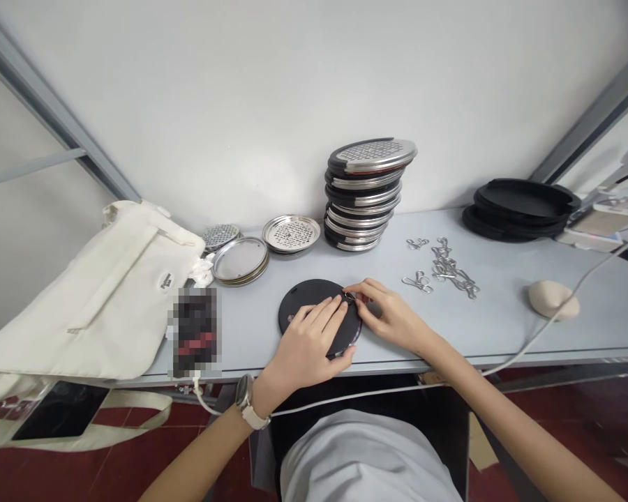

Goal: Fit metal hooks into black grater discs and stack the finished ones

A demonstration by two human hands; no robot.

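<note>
A round black disc (304,294) lies on the table near its front edge. My left hand (308,341) rests flat over the disc, its fingers stretched toward the upper right rim. At that rim my right hand (390,317) pinches a small metal wire clip (349,297) between thumb and fingers, and the clip touches the disc. My left fingertips are right beside the clip and partly cover it. Several loose wire clips (453,270) are scattered to the right of my right hand.
Behind the disc stands a tall, leaning stack of perforated metal plates with black rims (363,202). Shallow metal plates (241,259) lie left. Black round pieces (523,202) are piled back right. A white bag (94,300), blurred device (195,331), beige object (553,300) and white cable (528,341) flank my hands.
</note>
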